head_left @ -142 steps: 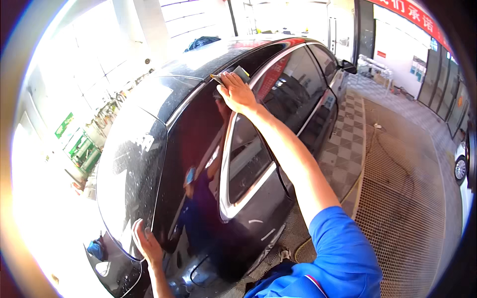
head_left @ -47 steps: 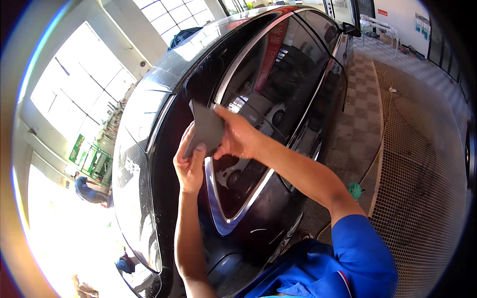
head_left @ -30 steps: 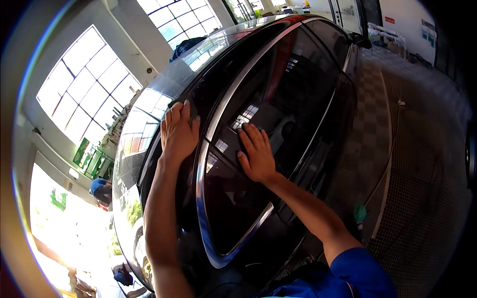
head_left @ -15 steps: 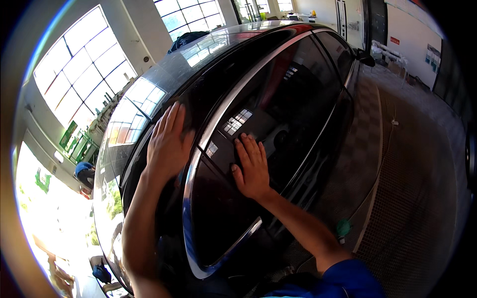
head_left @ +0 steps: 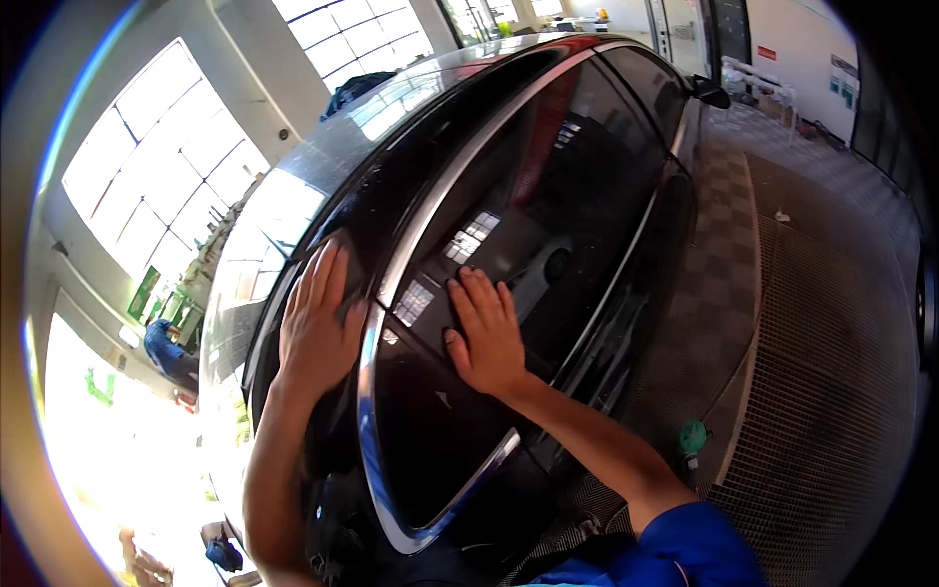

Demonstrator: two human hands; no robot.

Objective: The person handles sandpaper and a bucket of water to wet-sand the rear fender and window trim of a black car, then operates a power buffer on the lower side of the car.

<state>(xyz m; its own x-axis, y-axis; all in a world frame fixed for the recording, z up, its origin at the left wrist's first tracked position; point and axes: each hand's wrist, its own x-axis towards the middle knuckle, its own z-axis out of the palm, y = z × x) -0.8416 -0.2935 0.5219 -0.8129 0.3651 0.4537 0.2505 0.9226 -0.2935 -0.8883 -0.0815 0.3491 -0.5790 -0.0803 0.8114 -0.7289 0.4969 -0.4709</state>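
Observation:
A glossy black car point(head_left: 421, 181) fills the middle, its side windows edged by a chrome trim strip point(head_left: 455, 166). My left hand point(head_left: 318, 323) lies flat on the dark body panel beside the rear window trim, fingers straight and close together. Whether something thin is under that palm is hidden; a greyish patch, perhaps a reflection, shows by the fingertips. On the dark rear side window point(head_left: 558, 215) my right hand point(head_left: 486, 333) rests with fingers spread and nothing visible in it. Window reflections show in the glass near its fingertips.
Brown grating point(head_left: 831, 391) covers the floor at right, with a round green object point(head_left: 693, 437) near its edge. The car's side mirror point(head_left: 709, 93) juts out at the far end. Another person in blue point(head_left: 168, 344) bends over at far left. A dark bundle point(head_left: 357, 93) shows beyond the roof.
My left hand has slid toward me along the body panel. My right hand stays on the glass in nearly the same place. The whole view has shifted slightly.

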